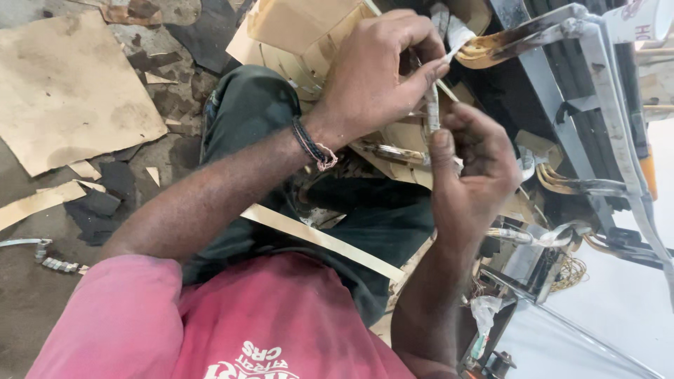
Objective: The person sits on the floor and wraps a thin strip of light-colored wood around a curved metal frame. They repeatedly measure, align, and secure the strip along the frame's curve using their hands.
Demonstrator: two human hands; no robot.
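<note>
Both hands work close together over the person's lap, each with its grip pinched on the same thin, pale strip. Left hand, with a dark cord bracelet at the wrist, presses thumb and forefinger together on the strip's upper end, where a white tip sticks out past the fingertips. Right hand curls round the lower part, thumb pressed against it from below, so the strip stands nearly upright between the 2 hands. It sits just above a stack of tan card pieces resting on the dark green trousers, with a long tan slat lying across the thigh.

Behind the hands a grey metal frame carries dark windings and curved amber-coated loops. On the floor to one side lie a large sheet of brown board, dark scraps and offcuts.

Risks, as I judge them: the strip looks slight, and 2 pinches pulling or twisting against each other could crease or tear it. A slip of the left grip could send the fingertips against the frame's hard edges, which stand very near. The card stack sits loosely on the knee and could slide off if the leg shifts.
</note>
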